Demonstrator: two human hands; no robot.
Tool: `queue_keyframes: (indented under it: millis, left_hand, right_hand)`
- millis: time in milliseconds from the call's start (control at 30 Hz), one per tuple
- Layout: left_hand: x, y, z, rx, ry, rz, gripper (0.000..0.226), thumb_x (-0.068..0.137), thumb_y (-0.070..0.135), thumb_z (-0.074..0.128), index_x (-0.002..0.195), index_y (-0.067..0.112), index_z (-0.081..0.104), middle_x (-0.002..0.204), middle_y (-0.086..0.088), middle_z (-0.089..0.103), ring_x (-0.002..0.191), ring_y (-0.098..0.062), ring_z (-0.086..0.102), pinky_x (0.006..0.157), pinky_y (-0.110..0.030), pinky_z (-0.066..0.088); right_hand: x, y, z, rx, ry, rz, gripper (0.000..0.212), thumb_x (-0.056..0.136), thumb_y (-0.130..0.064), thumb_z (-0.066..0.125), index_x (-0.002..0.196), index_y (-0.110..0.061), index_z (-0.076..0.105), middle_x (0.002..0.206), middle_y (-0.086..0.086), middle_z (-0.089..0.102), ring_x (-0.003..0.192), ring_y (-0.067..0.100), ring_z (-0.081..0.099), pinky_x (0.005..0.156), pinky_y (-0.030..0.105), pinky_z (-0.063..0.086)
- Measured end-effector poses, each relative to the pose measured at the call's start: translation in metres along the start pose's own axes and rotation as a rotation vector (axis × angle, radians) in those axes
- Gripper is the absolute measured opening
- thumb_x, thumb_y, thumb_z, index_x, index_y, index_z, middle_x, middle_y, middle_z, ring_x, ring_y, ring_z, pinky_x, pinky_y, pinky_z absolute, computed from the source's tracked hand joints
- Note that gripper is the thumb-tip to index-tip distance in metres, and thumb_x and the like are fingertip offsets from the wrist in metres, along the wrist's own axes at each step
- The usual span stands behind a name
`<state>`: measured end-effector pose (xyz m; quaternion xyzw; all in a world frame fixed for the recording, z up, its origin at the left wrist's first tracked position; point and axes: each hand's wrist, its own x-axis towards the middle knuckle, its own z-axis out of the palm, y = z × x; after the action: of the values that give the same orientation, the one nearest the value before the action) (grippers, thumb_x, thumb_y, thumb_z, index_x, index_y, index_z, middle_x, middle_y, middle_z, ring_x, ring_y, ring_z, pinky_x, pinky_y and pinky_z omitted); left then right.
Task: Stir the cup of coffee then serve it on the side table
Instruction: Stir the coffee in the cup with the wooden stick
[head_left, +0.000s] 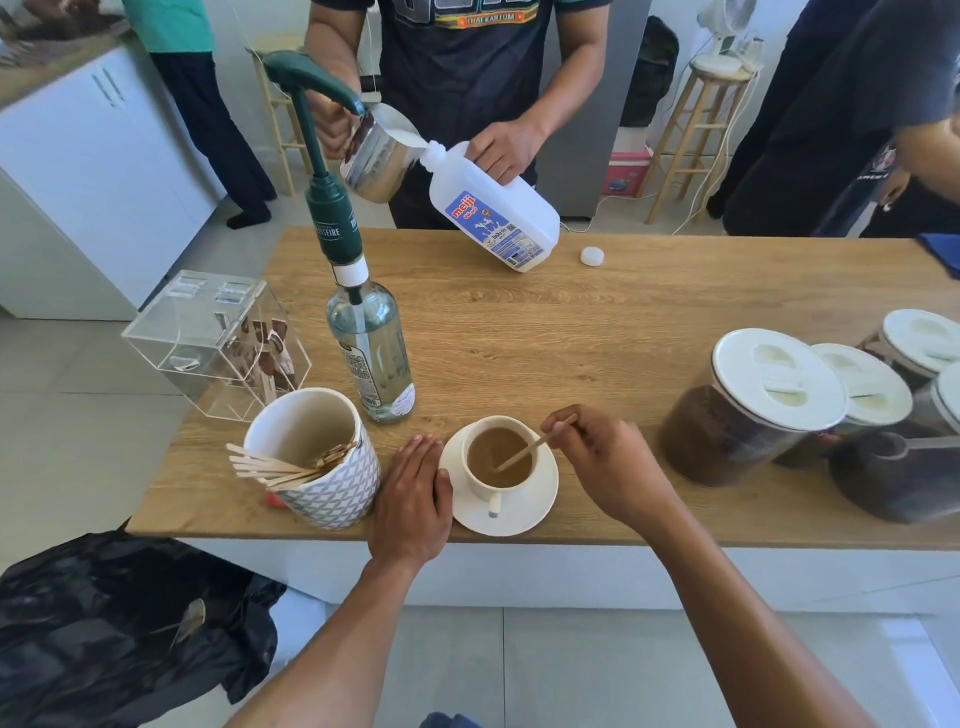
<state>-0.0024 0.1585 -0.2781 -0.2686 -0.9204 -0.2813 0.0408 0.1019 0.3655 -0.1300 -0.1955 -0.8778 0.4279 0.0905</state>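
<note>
A white cup (480, 480) of milky coffee stands on a white saucer (535, 512) near the front edge of the wooden table (597, 332). My right hand (608, 462) pinches a wooden stir stick (524, 449) whose lower end dips into the coffee. My left hand (413, 491) lies flat on the table with straight fingers, its thumb touching the saucer's left rim.
A patterned mug of wooden sticks (322, 467) stands left of my left hand. Behind it are a syrup bottle with a green pump (369, 348) and a clear acrylic box (218, 343). Lidded coffee jars (753, 405) sit at the right. A person across the table pours from a milk jug (498, 218) into a steel pitcher (376, 156). A black bin bag (119, 623) hangs lower left.
</note>
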Motion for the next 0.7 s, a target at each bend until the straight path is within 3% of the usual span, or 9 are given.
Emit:
queue_keyframes:
  millis: [100, 200, 333, 433, 533, 700]
  left_hand:
    - [0.0006, -0.0004, 0.0015, -0.011, -0.003, 0.016, 0.053, 0.102, 0.034, 0.028, 0.138, 0.009, 0.057, 0.144, -0.007, 0.056, 0.14, -0.023, 0.045, 0.117, -0.044, 0.035]
    - [0.0, -0.0037, 0.0014, -0.011, -0.001, 0.016, 0.052, 0.103, 0.033, 0.028, 0.138, 0.009, 0.056, 0.144, -0.007, 0.056, 0.14, -0.023, 0.044, 0.116, -0.045, 0.036]
    - [-0.0002, -0.002, 0.0027, -0.011, -0.007, 0.021, 0.052, 0.103, 0.033, 0.028, 0.139, 0.009, 0.056, 0.144, -0.006, 0.056, 0.141, -0.022, 0.044, 0.117, -0.043, 0.034]
    - [0.0002, -0.0027, 0.0021, -0.009, -0.005, 0.019, 0.052, 0.103, 0.034, 0.028, 0.139, 0.01, 0.056, 0.144, -0.006, 0.056, 0.141, -0.022, 0.044, 0.118, -0.042, 0.033]
    - [0.0008, -0.0027, 0.0021, -0.008, -0.004, 0.021, 0.051, 0.103, 0.033, 0.029, 0.139, 0.009, 0.056, 0.144, -0.007, 0.056, 0.14, -0.023, 0.044, 0.118, -0.043, 0.034]
    - [0.0004, -0.0024, 0.0011, -0.011, 0.001, 0.019, 0.052, 0.102, 0.033, 0.029, 0.139, 0.009, 0.056, 0.144, -0.008, 0.056, 0.14, -0.023, 0.044, 0.118, -0.044, 0.034]
  right_hand:
    - [0.0009, 0.0005, -0.0017, 0.021, 0.078, 0.02, 0.019, 0.098, -0.017, 0.05, 0.088, -0.017, 0.066, 0.068, -0.016, 0.061, 0.052, -0.001, 0.055, 0.047, 0.013, 0.038]
    - [0.0007, -0.0021, -0.0005, 0.012, 0.042, -0.019, 0.018, 0.098, -0.019, 0.051, 0.09, -0.02, 0.068, 0.078, -0.018, 0.067, 0.065, 0.002, 0.062, 0.055, 0.015, 0.044]
    - [0.0009, 0.0022, -0.0027, -0.009, 0.066, 0.014, 0.019, 0.098, -0.019, 0.049, 0.089, -0.02, 0.066, 0.075, -0.013, 0.066, 0.055, 0.0, 0.056, 0.048, 0.013, 0.038]
    - [0.0011, 0.0018, -0.0017, 0.007, 0.06, 0.004, 0.018, 0.098, -0.022, 0.05, 0.093, -0.021, 0.068, 0.08, -0.009, 0.071, 0.064, 0.01, 0.062, 0.056, 0.026, 0.048]
    - [-0.0008, 0.002, 0.0003, 0.002, 0.017, 0.018, 0.022, 0.098, -0.021, 0.049, 0.084, -0.026, 0.065, 0.082, -0.004, 0.072, 0.062, 0.021, 0.061, 0.057, 0.034, 0.047]
    - [-0.0006, 0.0014, -0.0003, 0.009, 0.045, -0.006, 0.018, 0.099, -0.021, 0.05, 0.091, -0.023, 0.067, 0.082, -0.014, 0.069, 0.064, 0.01, 0.062, 0.055, 0.025, 0.046]
